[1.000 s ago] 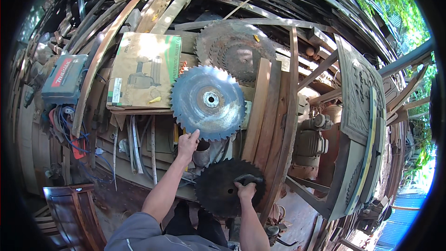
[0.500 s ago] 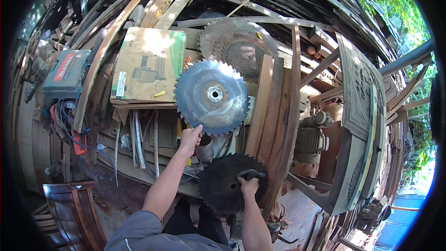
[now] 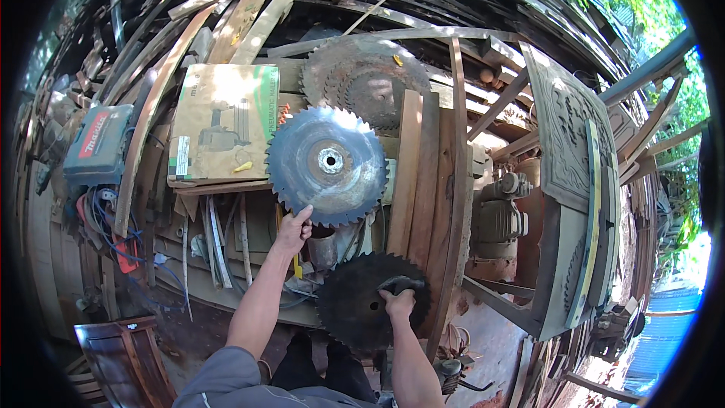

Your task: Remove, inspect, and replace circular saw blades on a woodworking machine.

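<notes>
A shiny bluish-grey circular saw blade (image 3: 326,193) is face up in front of the cardboard box. My left hand (image 3: 293,233) is closed at its lower left rim, the thumb over the teeth. Nearer to me and lower right is a dark, blackened circular saw blade (image 3: 347,298) with a round centre hole. Over its right half, my right hand (image 3: 399,304) is closed, fingers bent at a dark curved shape (image 3: 400,283) that I cannot identify. Behind the shiny blade lie a large rusty saw blade (image 3: 321,68) and a smaller rusty one (image 3: 377,94).
The cardboard box (image 3: 219,125) stands behind left, with a blue-green tool case (image 3: 98,147) further left. Wooden planks (image 3: 423,181) run along the right, beside a motor (image 3: 502,219) and a carved panel (image 3: 566,128). A metal cup (image 3: 323,248) sits between the two blades.
The view has shifted slightly, so the bench and boxes appear further left and lower. My left thumb now shows raised against the shiny blade's rim. Both hands stay at their blades.
</notes>
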Available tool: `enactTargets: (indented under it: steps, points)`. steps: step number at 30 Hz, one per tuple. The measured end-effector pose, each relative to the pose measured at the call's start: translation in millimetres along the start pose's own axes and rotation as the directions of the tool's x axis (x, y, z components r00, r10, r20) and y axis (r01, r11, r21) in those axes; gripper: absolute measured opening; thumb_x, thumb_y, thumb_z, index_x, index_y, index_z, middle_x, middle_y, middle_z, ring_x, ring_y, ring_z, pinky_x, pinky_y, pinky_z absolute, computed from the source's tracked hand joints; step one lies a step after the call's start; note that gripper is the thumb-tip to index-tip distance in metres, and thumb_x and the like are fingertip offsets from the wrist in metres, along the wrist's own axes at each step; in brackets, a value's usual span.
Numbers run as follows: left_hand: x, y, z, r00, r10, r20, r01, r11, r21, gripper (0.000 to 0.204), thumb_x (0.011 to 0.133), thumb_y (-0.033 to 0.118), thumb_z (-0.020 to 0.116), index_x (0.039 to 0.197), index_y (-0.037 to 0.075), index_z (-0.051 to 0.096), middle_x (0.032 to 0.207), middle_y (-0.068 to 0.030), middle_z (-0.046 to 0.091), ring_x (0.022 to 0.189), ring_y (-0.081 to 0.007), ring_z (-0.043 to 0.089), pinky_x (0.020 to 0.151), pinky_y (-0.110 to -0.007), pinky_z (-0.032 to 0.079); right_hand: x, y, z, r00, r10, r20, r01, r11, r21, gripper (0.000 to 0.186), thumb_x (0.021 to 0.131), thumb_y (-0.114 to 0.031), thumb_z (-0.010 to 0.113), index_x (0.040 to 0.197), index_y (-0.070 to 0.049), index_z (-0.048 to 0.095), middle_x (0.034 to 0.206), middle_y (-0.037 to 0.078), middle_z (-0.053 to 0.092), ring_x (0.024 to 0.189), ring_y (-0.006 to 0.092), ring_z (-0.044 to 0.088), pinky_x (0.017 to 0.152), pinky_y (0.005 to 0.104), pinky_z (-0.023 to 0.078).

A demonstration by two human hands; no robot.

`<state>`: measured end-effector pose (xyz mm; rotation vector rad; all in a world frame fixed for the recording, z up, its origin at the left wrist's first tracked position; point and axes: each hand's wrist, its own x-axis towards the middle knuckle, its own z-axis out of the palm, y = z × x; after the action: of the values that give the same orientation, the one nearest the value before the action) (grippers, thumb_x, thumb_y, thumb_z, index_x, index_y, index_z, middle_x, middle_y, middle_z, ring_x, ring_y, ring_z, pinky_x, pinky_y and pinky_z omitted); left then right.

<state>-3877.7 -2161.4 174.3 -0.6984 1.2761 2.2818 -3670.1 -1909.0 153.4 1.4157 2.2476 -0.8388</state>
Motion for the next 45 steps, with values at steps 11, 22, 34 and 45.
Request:
enactTargets:
  steps: [11,22,34,45]
  points:
    - [-11,49,74,0.975,0.215,-0.061,-0.215,0.977,0.008,0.027,0.085,0.022,0.065,0.068,0.013,0.047,0.058,0.0065,0.038,0.043,-0.0046,0.033,0.039,-0.023,0.022,0,1,-6,0.999,0.016,0.037,-0.017,0.999,0.034,0.079,0.062,-0.033,0.090,0.114,0.011,0.050,0.114,0.032,0.061,0.110,0.0426,0.060,0.095,0.0452,0.048]
    - [29,129,168,0.931,0.342,-0.125,-0.355,0.929,-0.103,0.023,0.084,0.020,0.064,0.070,0.013,0.048,0.061,0.0043,0.042,0.042,-0.0056,0.032,0.037,-0.023,0.022,-2,-2,-9,0.998,0.044,0.039,-0.046,0.998,0.042,0.075,0.063,-0.032,0.090,0.111,0.009,0.051,0.113,0.031,0.062,0.109,0.0432,0.060,0.095,0.0454,0.048]
    - [289,143,244,0.946,0.309,0.094,-0.277,0.926,-0.256,0.042,0.094,0.025,0.056,0.058,0.020,0.034,0.047,0.0055,0.025,0.034,-0.0089,0.024,0.031,-0.027,0.016,1,3,-5,0.997,0.046,0.062,-0.048,0.999,0.025,0.073,0.064,-0.033,0.089,0.110,0.010,0.052,0.109,0.031,0.063,0.106,0.0431,0.061,0.092,0.0455,0.050]
    - [331,106,186,0.993,0.035,0.110,-0.017,0.987,-0.159,0.053,0.093,0.044,0.062,0.055,0.023,0.032,0.043,0.0072,0.026,0.028,-0.0094,0.027,0.028,-0.028,0.016,-2,-12,-3,0.997,-0.001,0.075,-0.002,0.999,0.042,0.072,0.064,-0.033,0.088,0.109,0.010,0.051,0.107,0.032,0.063,0.105,0.0446,0.061,0.091,0.0474,0.049]
